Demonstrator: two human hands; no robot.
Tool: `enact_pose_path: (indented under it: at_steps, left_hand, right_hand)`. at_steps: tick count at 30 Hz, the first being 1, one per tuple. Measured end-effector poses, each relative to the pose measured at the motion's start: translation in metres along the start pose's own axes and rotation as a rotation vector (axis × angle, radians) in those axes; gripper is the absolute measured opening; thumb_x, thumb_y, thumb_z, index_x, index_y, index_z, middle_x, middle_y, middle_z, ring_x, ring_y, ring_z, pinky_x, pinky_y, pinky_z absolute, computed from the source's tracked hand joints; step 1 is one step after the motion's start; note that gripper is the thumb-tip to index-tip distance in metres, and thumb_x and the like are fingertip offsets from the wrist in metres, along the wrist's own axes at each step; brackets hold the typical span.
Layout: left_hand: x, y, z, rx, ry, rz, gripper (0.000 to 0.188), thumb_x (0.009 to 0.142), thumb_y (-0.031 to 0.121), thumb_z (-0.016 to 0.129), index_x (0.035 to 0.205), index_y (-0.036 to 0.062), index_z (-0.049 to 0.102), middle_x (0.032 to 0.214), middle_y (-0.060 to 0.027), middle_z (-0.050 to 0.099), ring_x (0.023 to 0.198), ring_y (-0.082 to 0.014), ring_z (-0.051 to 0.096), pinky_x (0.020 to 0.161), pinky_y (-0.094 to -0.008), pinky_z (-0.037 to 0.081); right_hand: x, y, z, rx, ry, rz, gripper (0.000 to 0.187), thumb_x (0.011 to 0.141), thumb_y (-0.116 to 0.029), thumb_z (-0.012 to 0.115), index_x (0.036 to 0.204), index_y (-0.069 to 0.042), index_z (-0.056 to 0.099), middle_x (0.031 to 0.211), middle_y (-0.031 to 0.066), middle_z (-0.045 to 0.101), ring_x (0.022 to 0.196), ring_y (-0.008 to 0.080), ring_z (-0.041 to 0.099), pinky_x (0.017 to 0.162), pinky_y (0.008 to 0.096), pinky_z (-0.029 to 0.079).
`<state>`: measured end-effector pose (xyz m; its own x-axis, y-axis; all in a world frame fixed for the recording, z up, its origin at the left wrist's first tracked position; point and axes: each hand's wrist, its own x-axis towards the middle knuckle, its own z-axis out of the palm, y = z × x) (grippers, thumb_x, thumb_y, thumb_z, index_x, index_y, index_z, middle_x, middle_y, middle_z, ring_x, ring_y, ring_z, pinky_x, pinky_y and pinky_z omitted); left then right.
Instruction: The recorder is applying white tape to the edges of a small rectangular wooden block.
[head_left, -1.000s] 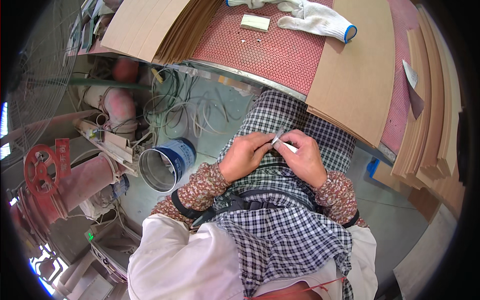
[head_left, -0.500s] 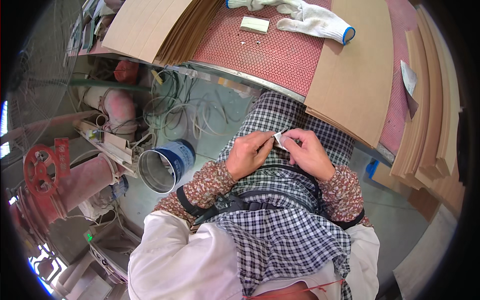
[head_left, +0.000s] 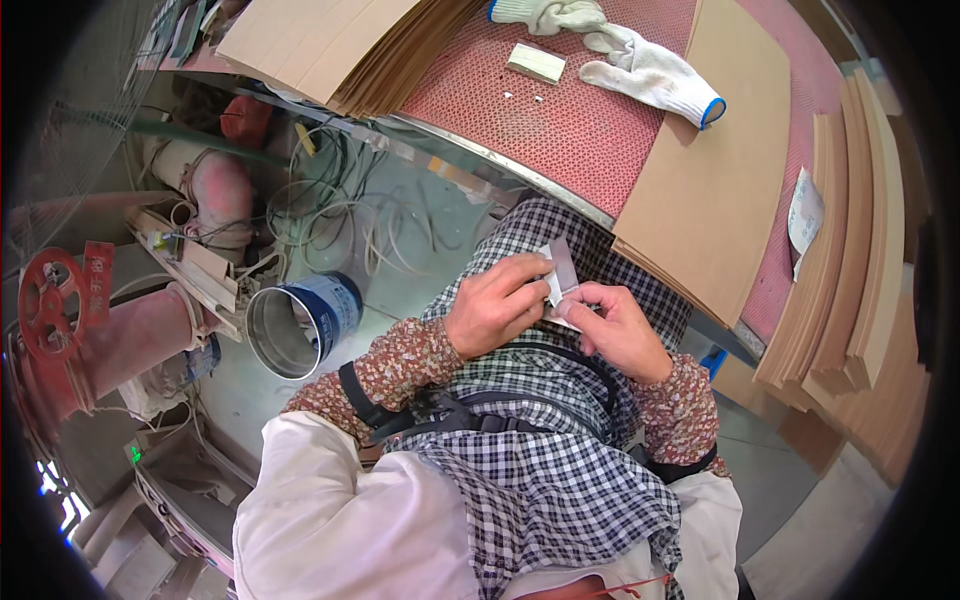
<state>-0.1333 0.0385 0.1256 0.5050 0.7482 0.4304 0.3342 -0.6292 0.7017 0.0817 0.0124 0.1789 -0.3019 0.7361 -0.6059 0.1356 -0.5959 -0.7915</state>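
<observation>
Above my lap, covered by a black-and-white checked apron (head_left: 545,470), both hands grip a small grey-and-white paper-like strip (head_left: 564,270). My left hand (head_left: 497,303) pinches its left side, with the fingers curled over it. My right hand (head_left: 622,330) holds the lower right side between thumb and bent forefinger. The strip's grey upper end sticks out past the fingertips, while a white part shows between the hands. Its exact kind cannot be made out, and the fingers hide some of it.
On the red patterned table (head_left: 560,135) lie a pale block (head_left: 536,62), white knitted gloves (head_left: 655,75) and brown sheets (head_left: 720,170). More sheets stand stacked at left (head_left: 340,50) and right (head_left: 840,230). A blue bucket (head_left: 333,303), pipes (head_left: 222,195) and loose hoses (head_left: 375,215) are on my left.
The strip is now more unfolded, its grey end showing above my fingers. My left hand has shifted slightly up along it. The whole view has tilted a little.
</observation>
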Motion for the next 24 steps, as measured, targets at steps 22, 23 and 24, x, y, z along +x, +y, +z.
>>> enact_pose_path:
  at_steps: [22,23,24]
  left_hand:
    - [0.006,-0.029,0.000,0.188,0.025,0.298,0.033,0.069,0.011,0.071,0.101,0.0015,0.074,0.092,-0.0046,0.067,0.087,-0.0204,0.067,0.073,-0.0335,0.054]
    - [0.006,-0.031,0.001,0.198,0.025,0.309,0.034,0.069,0.011,0.070,0.101,0.0017,0.074,0.091,-0.0039,0.066,0.086,-0.0197,0.066,0.072,-0.0332,0.053]
    - [0.007,-0.031,0.000,0.210,0.020,0.318,0.035,0.068,0.011,0.070,0.101,0.0015,0.074,0.089,-0.0033,0.065,0.084,-0.0192,0.066,0.071,-0.0328,0.053]
  right_hand:
    - [0.004,0.002,-0.003,0.138,-0.025,0.166,0.022,0.099,-0.021,0.065,0.103,0.000,0.072,0.079,-0.0035,0.063,0.056,0.0026,0.051,0.051,0.0186,0.042]
    - [0.005,0.002,-0.004,0.139,-0.029,0.177,0.023,0.099,-0.021,0.065,0.103,0.000,0.072,0.079,-0.0034,0.064,0.056,0.0026,0.051,0.051,0.0187,0.042]
    - [0.006,0.001,-0.005,0.153,-0.031,0.186,0.023,0.099,-0.021,0.065,0.103,0.000,0.072,0.080,-0.0032,0.064,0.056,0.0026,0.051,0.051,0.0187,0.042]
